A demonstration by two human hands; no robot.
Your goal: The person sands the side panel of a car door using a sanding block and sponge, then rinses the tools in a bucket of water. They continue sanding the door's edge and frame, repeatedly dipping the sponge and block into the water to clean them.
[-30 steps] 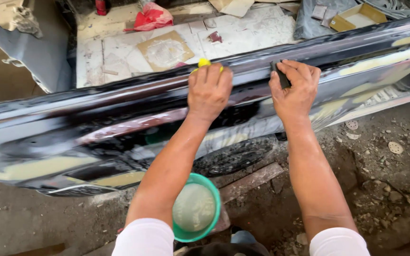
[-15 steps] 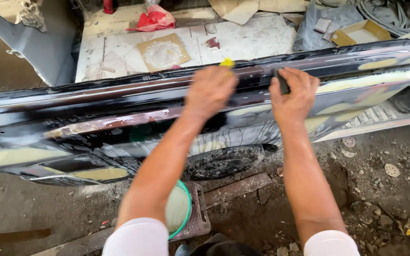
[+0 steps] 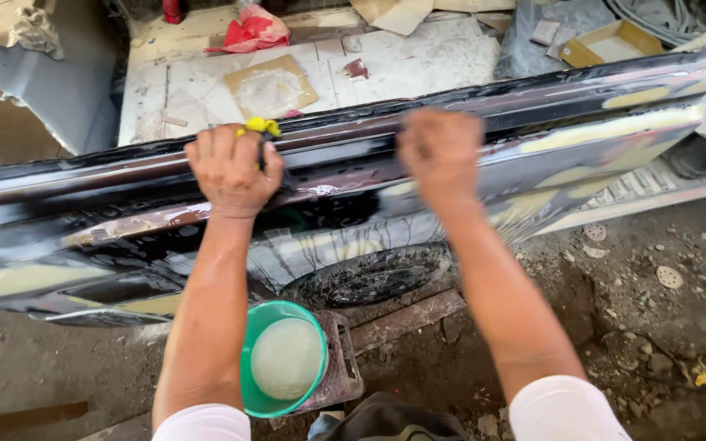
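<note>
A long, wet black car body panel [image 3: 108,204] with pale filler patches lies across the view in front of me. My left hand [image 3: 230,167] is closed on a yellow sponge [image 3: 260,126] and presses it on the panel's upper ridge. My right hand [image 3: 439,151] is blurred and rests fingers-down on the same ridge further right. In the earlier frames a dark sanding piece showed under it; now my fingers hide it.
A green bowl [image 3: 255,392] of milky water sits on a brick below my left arm. A tyre [image 3: 369,273] lies under the panel. Behind it are a tiled slab [image 3: 418,57], a red bag [image 3: 255,31] and a cardboard box [image 3: 610,41]. Rubble covers the dirt floor at the right.
Both hands slid left along the panel's ridge, the left with the yellow sponge. The view shifted a little, and the right hand is now motion-blurred.
</note>
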